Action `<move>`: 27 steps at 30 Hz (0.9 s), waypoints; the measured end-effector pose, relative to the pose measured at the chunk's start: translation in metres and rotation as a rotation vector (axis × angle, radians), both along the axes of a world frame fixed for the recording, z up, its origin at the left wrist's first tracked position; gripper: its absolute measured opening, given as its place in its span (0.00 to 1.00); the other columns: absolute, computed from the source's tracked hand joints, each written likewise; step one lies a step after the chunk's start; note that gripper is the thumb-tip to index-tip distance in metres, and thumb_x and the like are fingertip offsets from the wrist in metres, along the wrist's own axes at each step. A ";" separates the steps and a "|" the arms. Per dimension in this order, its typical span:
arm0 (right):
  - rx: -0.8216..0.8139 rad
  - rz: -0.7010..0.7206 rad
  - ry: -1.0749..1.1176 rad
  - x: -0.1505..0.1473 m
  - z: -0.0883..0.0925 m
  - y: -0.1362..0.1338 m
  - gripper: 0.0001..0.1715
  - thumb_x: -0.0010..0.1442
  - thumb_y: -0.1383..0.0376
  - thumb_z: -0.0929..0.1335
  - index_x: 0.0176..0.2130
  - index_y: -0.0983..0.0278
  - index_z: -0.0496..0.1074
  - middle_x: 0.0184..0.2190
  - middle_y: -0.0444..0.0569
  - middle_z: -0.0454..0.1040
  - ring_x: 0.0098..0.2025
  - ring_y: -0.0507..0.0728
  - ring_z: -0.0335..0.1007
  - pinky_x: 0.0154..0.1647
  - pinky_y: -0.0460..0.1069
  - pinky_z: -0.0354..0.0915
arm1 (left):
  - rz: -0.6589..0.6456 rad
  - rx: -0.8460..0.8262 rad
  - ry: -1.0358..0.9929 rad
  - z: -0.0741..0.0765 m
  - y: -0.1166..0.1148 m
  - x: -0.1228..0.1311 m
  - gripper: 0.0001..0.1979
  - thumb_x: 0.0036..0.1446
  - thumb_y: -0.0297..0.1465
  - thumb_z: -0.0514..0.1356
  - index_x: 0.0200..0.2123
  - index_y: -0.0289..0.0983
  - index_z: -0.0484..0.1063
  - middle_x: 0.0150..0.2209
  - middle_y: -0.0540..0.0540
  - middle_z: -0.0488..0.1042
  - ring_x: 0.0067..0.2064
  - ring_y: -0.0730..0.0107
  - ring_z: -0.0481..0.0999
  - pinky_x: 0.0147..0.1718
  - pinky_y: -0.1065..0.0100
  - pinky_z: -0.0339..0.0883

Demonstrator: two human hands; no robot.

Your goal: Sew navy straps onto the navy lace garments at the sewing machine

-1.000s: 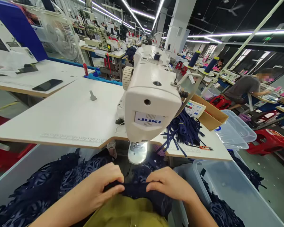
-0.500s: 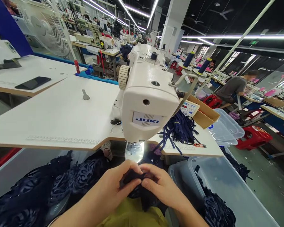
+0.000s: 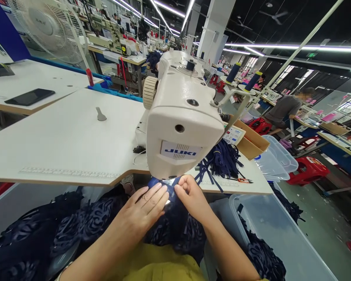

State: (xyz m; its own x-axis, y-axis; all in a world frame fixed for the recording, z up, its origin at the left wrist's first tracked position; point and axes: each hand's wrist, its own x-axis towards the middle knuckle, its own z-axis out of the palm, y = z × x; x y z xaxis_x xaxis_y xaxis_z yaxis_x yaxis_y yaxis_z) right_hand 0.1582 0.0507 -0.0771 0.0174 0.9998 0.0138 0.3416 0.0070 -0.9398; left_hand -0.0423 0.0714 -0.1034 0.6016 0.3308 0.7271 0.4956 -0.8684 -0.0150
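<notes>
A white sewing machine (image 3: pixel 178 117) marked JUKI stands in front of me. Under its head lies dark navy fabric (image 3: pixel 171 218), hanging down from the lit sewing area toward my lap. My left hand (image 3: pixel 148 205) rests flat on the fabric, fingers stretched out side by side. At the fabric's right edge, close to the machine, my right hand (image 3: pixel 193 195) pinches it between thumb and curled fingers. The machine head and my hands hide the needle and presser foot.
Navy strips (image 3: pixel 222 158) and orange-handled snips (image 3: pixel 245 180) lie right of the machine. Clear plastic bins (image 3: pixel 280 226) with navy pieces stand below the table on both sides. A phone (image 3: pixel 31 96) and a small grey metal piece (image 3: pixel 100 114) lie at left. Another person sits at far right.
Both hands have moved forward from near my lap to under the machine head, bringing the navy fabric along. My left hand has flattened out on it. The view has shifted slightly.
</notes>
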 end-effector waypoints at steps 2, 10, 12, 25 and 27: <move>0.069 -0.026 -0.064 0.003 -0.001 -0.003 0.05 0.63 0.62 0.63 0.37 0.61 0.61 0.23 0.36 0.58 0.25 0.49 0.54 0.28 0.45 0.54 | 0.028 -0.047 -0.012 -0.006 0.002 0.001 0.14 0.64 0.28 0.54 0.52 0.39 0.70 0.54 0.46 0.73 0.56 0.67 0.71 0.61 0.63 0.46; 0.255 0.027 -0.259 0.007 -0.010 -0.005 0.17 0.65 0.64 0.62 0.53 0.59 0.68 0.37 0.47 0.71 0.41 0.54 0.67 0.46 0.49 0.62 | 0.096 -0.177 -0.102 -0.025 -0.007 0.005 0.19 0.67 0.29 0.49 0.58 0.47 0.64 0.57 0.49 0.71 0.58 0.69 0.69 0.59 0.63 0.44; 0.292 0.049 -0.298 0.005 -0.008 -0.001 0.15 0.66 0.65 0.62 0.50 0.60 0.70 0.38 0.48 0.71 0.43 0.55 0.66 0.47 0.50 0.62 | 0.133 -0.173 -0.094 -0.026 -0.010 0.006 0.19 0.67 0.29 0.48 0.59 0.47 0.64 0.58 0.50 0.70 0.58 0.68 0.68 0.58 0.62 0.45; 0.314 0.069 -0.401 -0.002 -0.001 0.017 0.14 0.66 0.65 0.59 0.33 0.62 0.72 0.36 0.49 0.68 0.42 0.56 0.64 0.47 0.51 0.62 | 0.299 -0.050 -0.079 -0.016 -0.008 0.009 0.18 0.66 0.33 0.53 0.58 0.43 0.64 0.56 0.47 0.71 0.53 0.67 0.73 0.51 0.62 0.50; 0.315 0.066 -0.397 -0.002 -0.001 0.017 0.15 0.66 0.65 0.60 0.32 0.62 0.71 0.35 0.48 0.67 0.42 0.56 0.64 0.47 0.51 0.62 | 0.295 -0.025 -0.060 -0.016 -0.008 0.009 0.18 0.66 0.32 0.53 0.58 0.42 0.65 0.56 0.47 0.71 0.52 0.67 0.74 0.49 0.63 0.51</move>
State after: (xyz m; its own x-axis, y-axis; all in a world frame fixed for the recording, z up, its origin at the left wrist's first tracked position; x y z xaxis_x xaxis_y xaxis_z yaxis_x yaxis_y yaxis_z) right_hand 0.1560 0.0677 -0.0786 -0.1131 0.9449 0.3073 0.6614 0.3024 -0.6864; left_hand -0.0335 0.0636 -0.1197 0.4331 0.5034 0.7477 0.7261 -0.6863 0.0415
